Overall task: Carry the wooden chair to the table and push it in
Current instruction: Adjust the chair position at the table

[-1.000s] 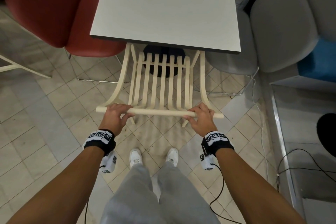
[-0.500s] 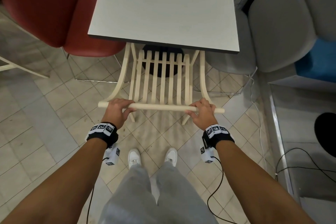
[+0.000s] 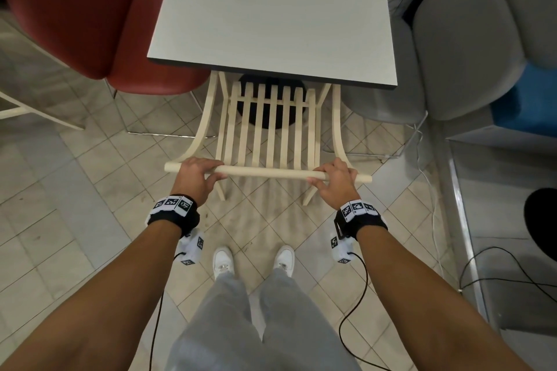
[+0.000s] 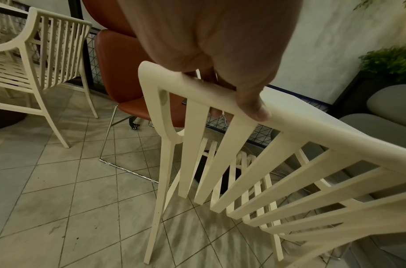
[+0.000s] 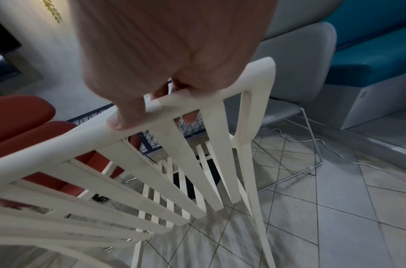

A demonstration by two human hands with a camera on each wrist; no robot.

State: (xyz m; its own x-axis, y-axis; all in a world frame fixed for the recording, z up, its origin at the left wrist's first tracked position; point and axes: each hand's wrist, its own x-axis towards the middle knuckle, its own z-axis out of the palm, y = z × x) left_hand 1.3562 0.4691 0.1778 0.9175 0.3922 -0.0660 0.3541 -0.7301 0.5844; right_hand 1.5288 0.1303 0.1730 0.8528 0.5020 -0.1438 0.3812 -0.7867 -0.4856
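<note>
The table [image 3: 271, 24] covers more of the wooden chair [image 3: 268, 129] than a second ago; the seat front sits beneath its near edge. Left hand [image 3: 194, 179] and right hand [image 3: 333, 182] stay curled around the top rail, near its ends.

Café (branded table [image 3: 271, 24], mixed chairs [image 3: 75, 9])

head view downward, wrist views close, sharing the chair [image 3: 268, 173] rail
</note>
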